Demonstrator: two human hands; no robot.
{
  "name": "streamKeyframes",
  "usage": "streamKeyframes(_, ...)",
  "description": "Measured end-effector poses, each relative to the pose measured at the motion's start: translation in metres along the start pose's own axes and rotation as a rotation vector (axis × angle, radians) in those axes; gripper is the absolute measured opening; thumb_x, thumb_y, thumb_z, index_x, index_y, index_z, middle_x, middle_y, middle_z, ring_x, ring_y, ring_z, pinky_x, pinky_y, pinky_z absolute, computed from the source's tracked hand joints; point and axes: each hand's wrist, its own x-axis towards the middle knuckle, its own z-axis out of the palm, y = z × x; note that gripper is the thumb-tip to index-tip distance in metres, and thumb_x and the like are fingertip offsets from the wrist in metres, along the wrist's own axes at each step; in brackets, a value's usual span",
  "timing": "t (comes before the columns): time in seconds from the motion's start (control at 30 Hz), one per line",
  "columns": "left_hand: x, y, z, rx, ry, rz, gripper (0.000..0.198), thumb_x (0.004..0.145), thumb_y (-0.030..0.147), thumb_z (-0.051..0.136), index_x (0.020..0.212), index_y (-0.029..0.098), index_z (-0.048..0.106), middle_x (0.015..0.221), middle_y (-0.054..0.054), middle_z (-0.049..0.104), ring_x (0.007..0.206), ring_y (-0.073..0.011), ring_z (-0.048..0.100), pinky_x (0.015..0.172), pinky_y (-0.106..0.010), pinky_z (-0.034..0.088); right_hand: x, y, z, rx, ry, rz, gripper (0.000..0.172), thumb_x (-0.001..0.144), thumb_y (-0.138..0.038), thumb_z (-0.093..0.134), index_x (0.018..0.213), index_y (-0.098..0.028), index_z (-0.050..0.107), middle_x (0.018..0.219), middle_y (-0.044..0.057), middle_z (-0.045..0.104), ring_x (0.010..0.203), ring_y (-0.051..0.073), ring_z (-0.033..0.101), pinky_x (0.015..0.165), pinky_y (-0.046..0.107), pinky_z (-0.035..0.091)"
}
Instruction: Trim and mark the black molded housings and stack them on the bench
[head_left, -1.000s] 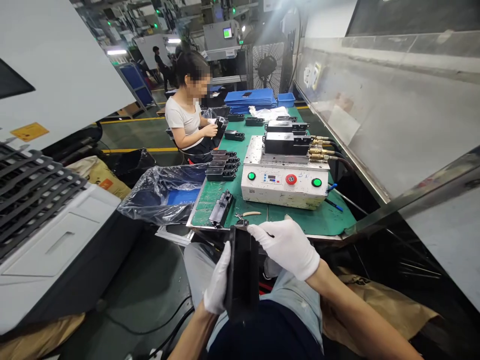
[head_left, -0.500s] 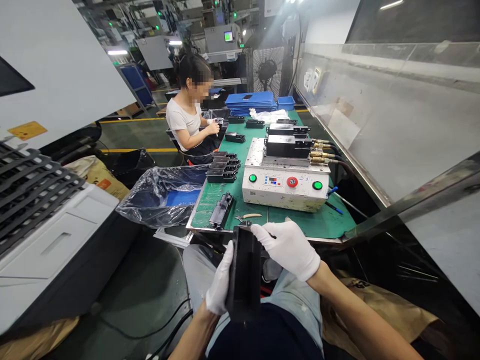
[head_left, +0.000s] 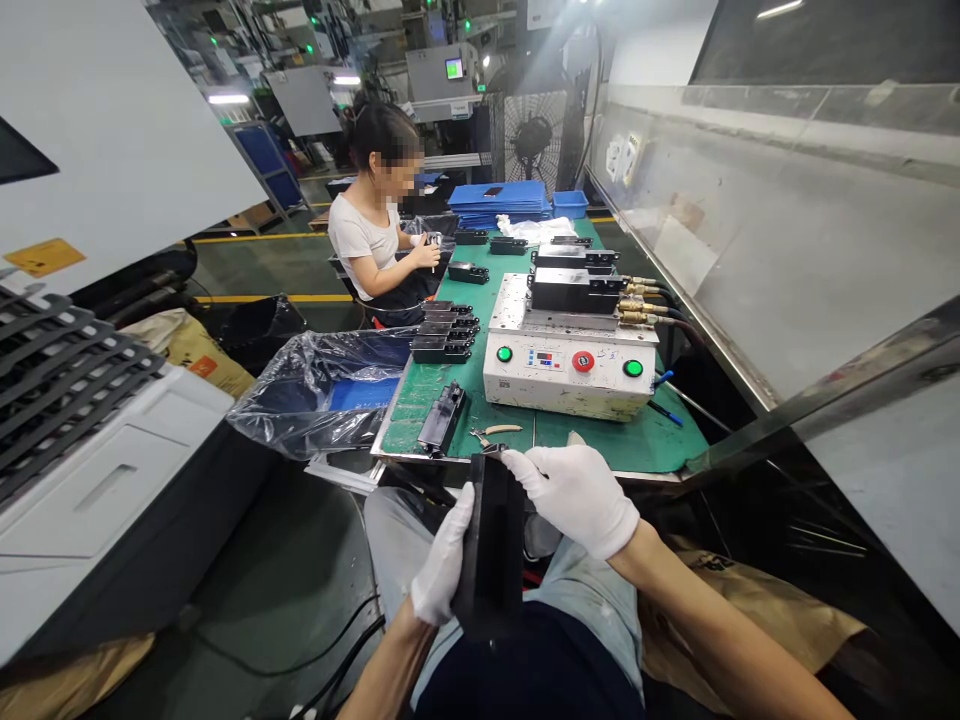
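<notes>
My left hand [head_left: 442, 565], in a white glove, is closed around the side of a long black plastic housing [head_left: 491, 560]. The housing is held lengthwise over my lap, its far end by the table edge. My right hand [head_left: 574, 495], also gloved, has its fingers curled together, with the fingertips at the housing's far end. A small pale tip shows above its knuckles; whatever those fingers grip is hidden. Just beyond, on the green table [head_left: 600, 445], lies a pair of nippers with beige handles [head_left: 501, 429]. Another black housing [head_left: 442, 418] rests left of the nippers.
A white fixture box [head_left: 570, 375] with lit green buttons holds black housings, with hoses at its right. Several housings [head_left: 442, 345] stand in a row at the table's left edge. A plastic-lined bin [head_left: 300, 400] is beside it. A co-worker [head_left: 367, 240] sits farther back, handling a part.
The housing's far end has shifted slightly to the right, and my left hand with it. My right hand stays at that far end, nearly unmoved. The view has shifted slightly.
</notes>
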Motion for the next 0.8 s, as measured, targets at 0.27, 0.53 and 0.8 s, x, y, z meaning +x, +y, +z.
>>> streamKeyframes(0.27,0.002,0.002,0.002,0.061,-0.045,0.019,0.054,0.097,0.056,0.059,0.133,0.017,0.070,0.125,-0.012,0.076,0.127,-0.0303,0.066,0.119,-0.045,0.048,-0.007,0.000,-0.001,-0.058,-0.016,0.002,0.065,0.108,-0.055,0.043,0.059,-0.020,0.067,0.056,0.005,0.068,0.052,0.015,0.058,0.058,0.032,0.022)
streamKeyframes(0.53,0.001,0.007,0.011,0.104,0.020,0.032,0.055,0.096,0.057,0.060,0.125,0.012,0.072,0.109,-0.013,0.079,0.113,-0.0293,0.072,0.107,-0.041,0.056,-0.026,-0.013,0.011,-0.003,0.042,-0.055,0.064,0.110,-0.049,0.042,0.057,-0.020,0.065,0.051,0.004,0.063,0.047,0.014,0.053,0.055,0.034,0.016)
streamKeyframes(0.8,0.007,0.013,0.016,0.142,0.171,0.063,0.055,0.089,0.061,0.068,0.117,0.014,0.076,0.096,-0.012,0.081,0.104,-0.0321,0.075,0.094,-0.044,0.062,-0.048,-0.023,0.016,-0.048,-0.026,-0.148,0.059,0.111,-0.042,0.041,0.065,-0.020,0.072,0.053,0.003,0.065,0.045,0.014,0.054,0.053,0.036,0.012)
